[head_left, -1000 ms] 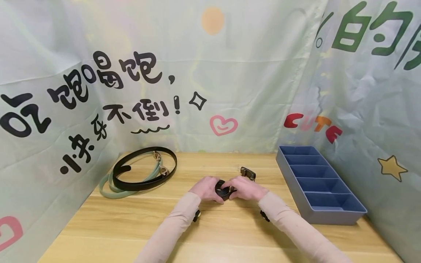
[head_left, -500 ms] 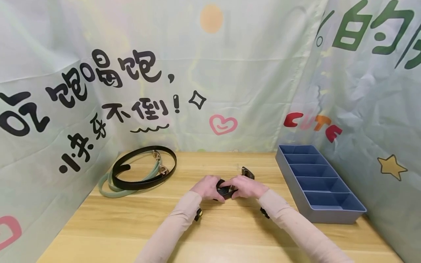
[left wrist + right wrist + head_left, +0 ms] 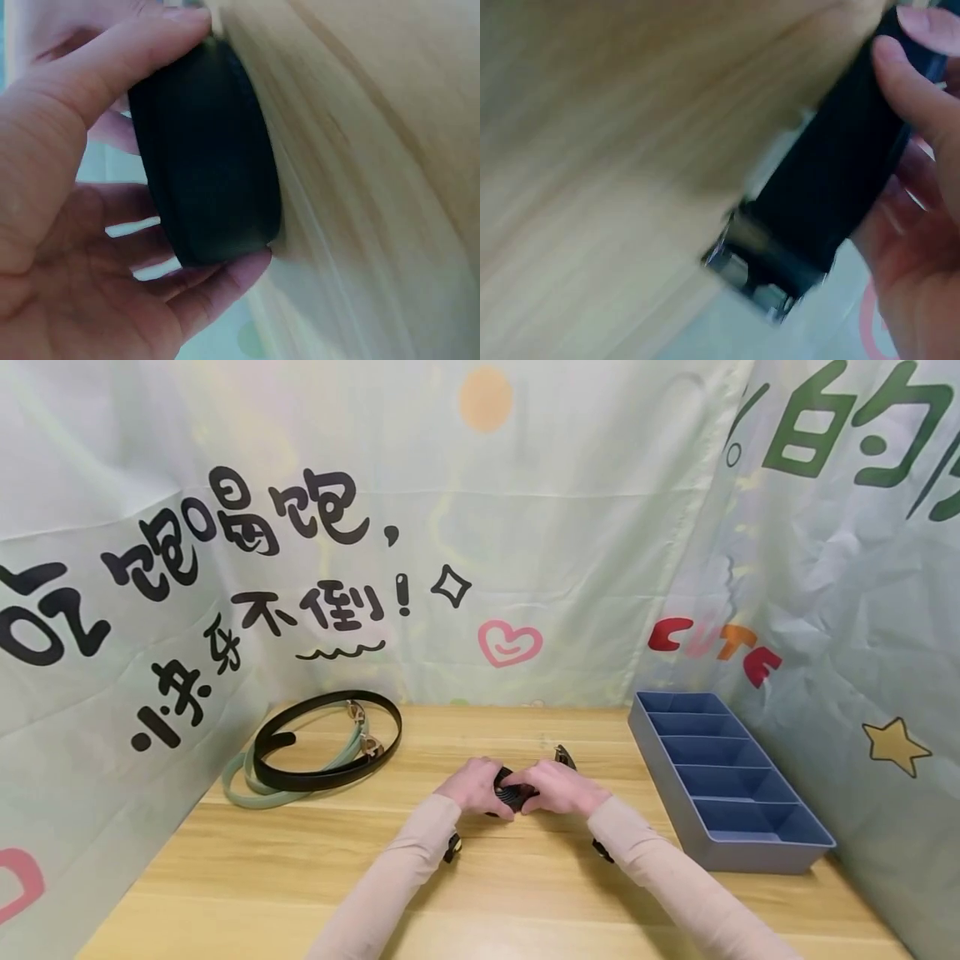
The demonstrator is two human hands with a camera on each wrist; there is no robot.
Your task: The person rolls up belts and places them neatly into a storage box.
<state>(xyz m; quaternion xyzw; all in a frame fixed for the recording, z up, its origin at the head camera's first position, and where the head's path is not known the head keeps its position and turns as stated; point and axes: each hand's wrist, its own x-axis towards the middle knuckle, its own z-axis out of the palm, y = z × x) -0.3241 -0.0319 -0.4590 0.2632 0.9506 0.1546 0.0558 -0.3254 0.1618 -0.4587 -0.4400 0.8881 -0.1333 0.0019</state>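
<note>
A black belt (image 3: 510, 797), rolled into a tight coil, stands on its edge between both hands at the middle of the table. My left hand (image 3: 476, 787) curls round the coil's left side; in the left wrist view its thumb and fingers span the belt's smooth outer face. The right hand (image 3: 561, 788) grips the strap where it leaves the roll, the index finger reaching toward the coil. Past the right fingers a short flat length sticks out, ending in a metal buckle (image 3: 754, 270) that shows blurred in the right wrist view.
At the back left, another black belt (image 3: 307, 783) lies in a loose loop over a pale green belt (image 3: 258, 799), both with metal buckles. On the right stands a blue-grey box (image 3: 701, 843) with several compartments. Printed cloth (image 3: 570, 568) hangs behind the wooden table (image 3: 480, 893).
The buckle end beyond the right hand has turned and looks narrower. Both hands stay at nearly the same place, their fingers shifting slightly round the coil.
</note>
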